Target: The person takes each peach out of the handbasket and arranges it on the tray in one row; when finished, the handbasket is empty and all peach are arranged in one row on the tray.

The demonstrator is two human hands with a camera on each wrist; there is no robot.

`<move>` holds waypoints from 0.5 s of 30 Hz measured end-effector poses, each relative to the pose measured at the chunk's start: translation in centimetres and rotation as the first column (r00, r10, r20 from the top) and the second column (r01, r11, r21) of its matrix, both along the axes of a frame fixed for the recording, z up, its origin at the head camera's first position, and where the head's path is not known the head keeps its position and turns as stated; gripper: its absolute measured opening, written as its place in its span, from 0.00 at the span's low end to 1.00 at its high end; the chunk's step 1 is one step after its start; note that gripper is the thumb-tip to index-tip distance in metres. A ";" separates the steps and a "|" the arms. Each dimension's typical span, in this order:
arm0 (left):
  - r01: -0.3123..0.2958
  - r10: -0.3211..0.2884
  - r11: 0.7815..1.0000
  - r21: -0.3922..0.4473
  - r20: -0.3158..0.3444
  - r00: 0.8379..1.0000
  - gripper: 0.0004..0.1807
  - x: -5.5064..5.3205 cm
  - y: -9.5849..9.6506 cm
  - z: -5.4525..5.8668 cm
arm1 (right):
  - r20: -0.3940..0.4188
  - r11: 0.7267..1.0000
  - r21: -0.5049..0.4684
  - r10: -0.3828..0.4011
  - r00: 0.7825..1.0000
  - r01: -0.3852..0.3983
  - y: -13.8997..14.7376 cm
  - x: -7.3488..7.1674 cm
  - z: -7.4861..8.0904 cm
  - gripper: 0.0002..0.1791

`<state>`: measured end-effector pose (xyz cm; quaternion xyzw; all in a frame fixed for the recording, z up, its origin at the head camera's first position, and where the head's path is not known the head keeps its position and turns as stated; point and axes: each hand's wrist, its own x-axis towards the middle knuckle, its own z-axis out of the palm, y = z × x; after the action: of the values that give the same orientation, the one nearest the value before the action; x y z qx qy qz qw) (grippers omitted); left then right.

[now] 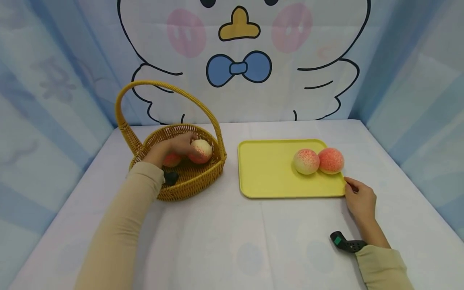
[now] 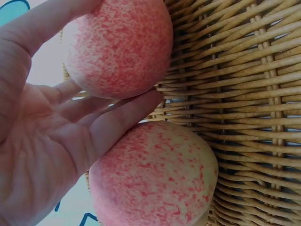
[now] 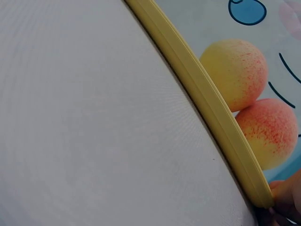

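My left hand [image 1: 182, 144] reaches into a wicker basket [image 1: 192, 189]. Its thumb and fingers curl around a pink-speckled peach [image 2: 124, 49]. A second peach [image 2: 157, 174] lies beside the backs of the fingers in the left wrist view; the wrist partly hides this one in the head view. On the right, a yellow tray [image 1: 268, 171] lies on the table, its near right corner pinched by my right hand [image 1: 361, 200]. Two peaches rest together toward the tray's right side, a paler one [image 1: 306, 161] and a redder one [image 1: 331, 160].
The basket's tall arched handle [image 1: 166, 83] rises over its back, behind my left hand. A white cloth covers the table [image 1: 232, 241]. Behind stands a curtain [image 1: 235, 100] with a cartoon bird, and pale blue curtains flank both sides.
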<state>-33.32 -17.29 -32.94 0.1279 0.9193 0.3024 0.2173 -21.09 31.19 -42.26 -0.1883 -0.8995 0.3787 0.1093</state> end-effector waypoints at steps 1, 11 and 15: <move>-0.003 0.003 1.000 -0.006 -0.018 1.000 0.36 0.0 0.0 0.0 | 0.001 1.000 0.001 0.000 1.000 0.000 0.0 0.0 0.0 0.21; 0.030 -0.020 0.996 0.081 -0.129 0.991 0.32 0.0 -0.8 0.5 | -0.003 1.000 0.002 0.012 1.000 -0.012 0.0 0.0 0.0 0.20; 0.045 -0.027 0.992 0.115 -0.154 0.988 0.31 0.2 -1.0 1.2 | 0.001 1.000 0.003 0.011 1.000 -0.011 0.0 0.1 0.2 0.21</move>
<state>-33.14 -18.29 -31.74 0.1800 0.9111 0.3416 0.1441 -20.99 31.24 -42.11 -0.1835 -0.9012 0.3777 0.1071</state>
